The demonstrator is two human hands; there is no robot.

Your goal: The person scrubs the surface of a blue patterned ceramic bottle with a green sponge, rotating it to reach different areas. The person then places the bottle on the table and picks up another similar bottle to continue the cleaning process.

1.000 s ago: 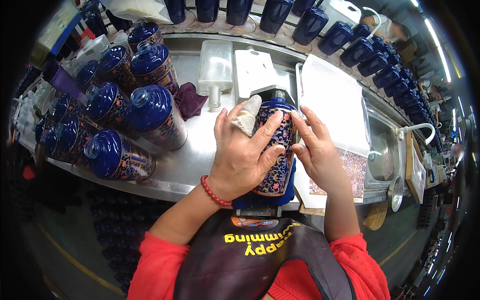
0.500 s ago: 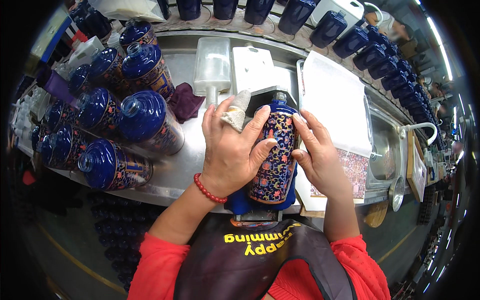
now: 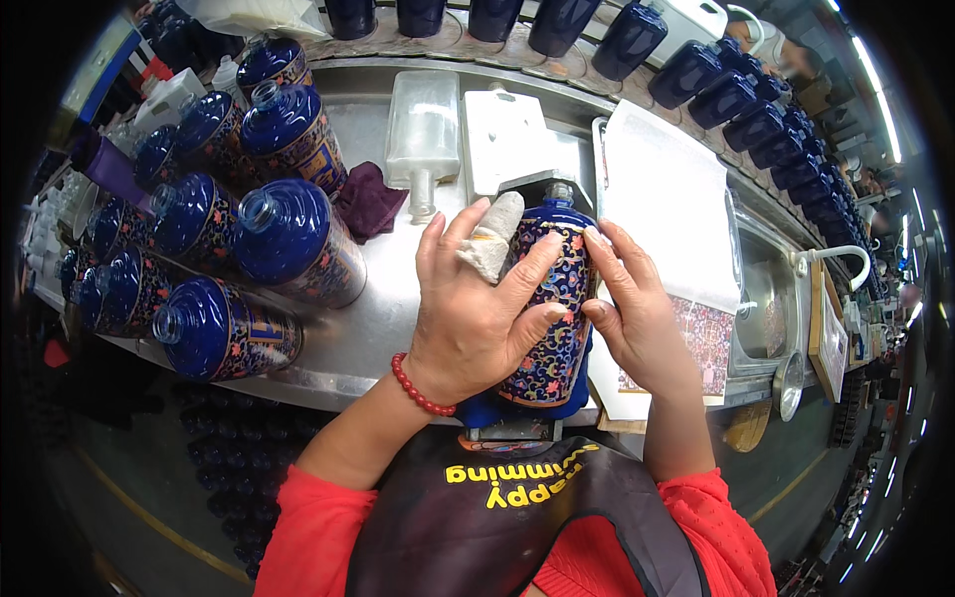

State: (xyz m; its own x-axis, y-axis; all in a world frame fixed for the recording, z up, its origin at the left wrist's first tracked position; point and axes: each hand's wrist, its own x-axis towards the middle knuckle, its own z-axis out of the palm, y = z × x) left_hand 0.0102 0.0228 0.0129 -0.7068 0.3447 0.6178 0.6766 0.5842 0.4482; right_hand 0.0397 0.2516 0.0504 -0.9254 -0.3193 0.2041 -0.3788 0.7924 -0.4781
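A dark blue bottle with a colourful floral pattern lies in front of me, its clear neck pointing away. Beneath it shows a blue cloth on a small stand. My left hand rests over the bottle's left side, fingers spread, index fingertip pressed on the patterned face near the shoulder. A whitish cloth finger cover sits on one of its fingers. At the bottle's right edge is my right hand, its fingers stretched out and fingertips touching the pattern. Both palms stay off the bottle.
Several patterned blue bottles stand on the left beside a purple cloth. Beyond lie a clear bottle and a white container. White sheets and a sink are right. Plain blue bottles line a curved conveyor behind.
My left hand has shifted right, further over the bottle, its index fingertip lower on the pattern. My right hand has barely moved. Plain blue bottles on the conveyor have moved left.
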